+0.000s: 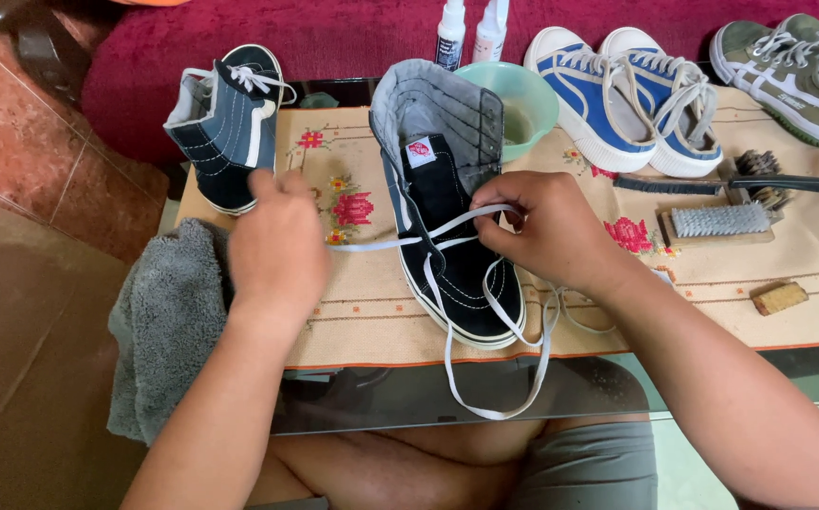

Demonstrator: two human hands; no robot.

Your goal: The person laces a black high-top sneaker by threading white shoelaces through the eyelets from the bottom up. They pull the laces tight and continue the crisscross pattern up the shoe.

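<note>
A dark blue and black high-top shoe (pixel 457 255) lies on the embroidered cloth (pixel 372 312), toe toward me, tongue pulled up. A white lace (pixel 494 378) runs through its eyelets and hangs in a loop over the table's front edge. My left hand (pixel 277 250) is closed on one end of the lace, pulled out to the left of the shoe. My right hand (pixel 546 227) pinches the lace at the shoe's right eyelets. The matching shoe (pixel 230 123) stands upright at the back left.
A grey towel (pixel 169 321) hangs off the left table edge. Behind are a green bowl (pixel 528 94), two white bottles (pixel 471 33), blue sneakers (pixel 631 94) and green sneakers (pixel 797 71). Brushes (pixel 721 219) and a small brown block (pixel 780 297) lie at right.
</note>
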